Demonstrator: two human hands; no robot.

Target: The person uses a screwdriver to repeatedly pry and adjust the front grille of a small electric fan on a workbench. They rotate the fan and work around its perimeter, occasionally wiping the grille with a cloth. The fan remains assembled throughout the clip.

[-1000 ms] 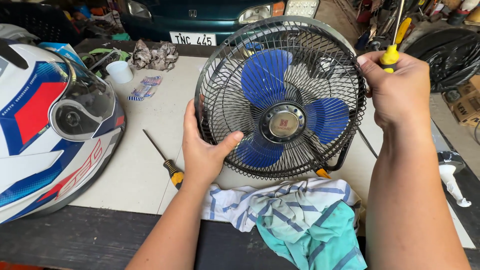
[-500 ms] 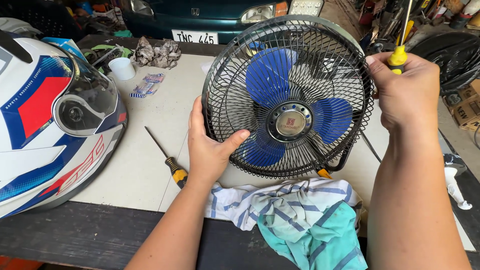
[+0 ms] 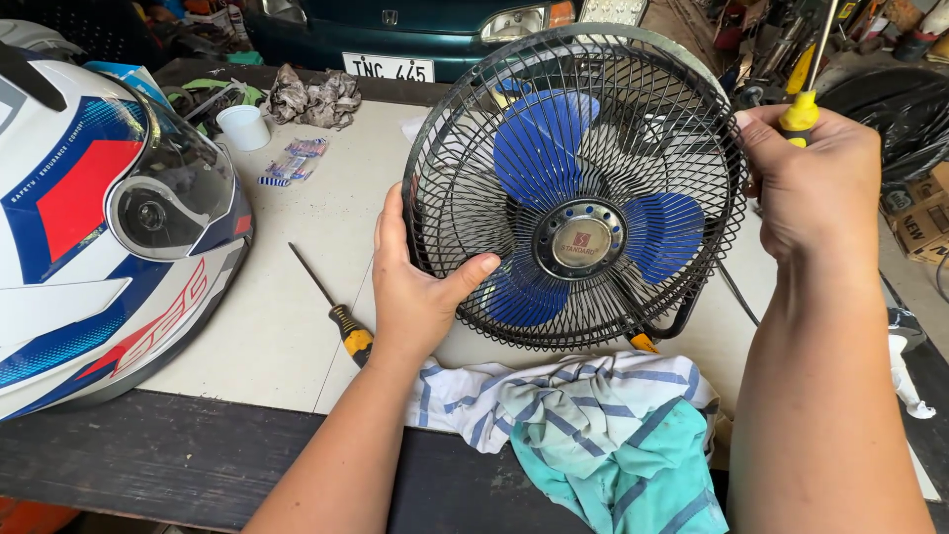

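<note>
Since a moment ago the fan has swung a little to the right and tipped more upright, its round black wire guard now facing the person squarely, and both hands have gone along with it. It stands toward the bench's right side, near the far edge, with blue blades showing behind the wire and a silver hub at the centre.

Her or his left hand is closed on the guard's lower left rim, thumb hooked over the front wires and fingers behind. At the upper right rim the right hand is gripping both the guard and a yellow-handled screwdriver, whose shaft points up past the knuckles.

A second screwdriver, black and yellow in the handle, lies flat on the pale sheet just left of the left wrist. Striped cloths in white, blue and teal are heaped at the near edge below the fan. At the left end sits a white, red and blue helmet, visor toward the fan. By the far edge stand a small white cup and a crumpled rag.
</note>
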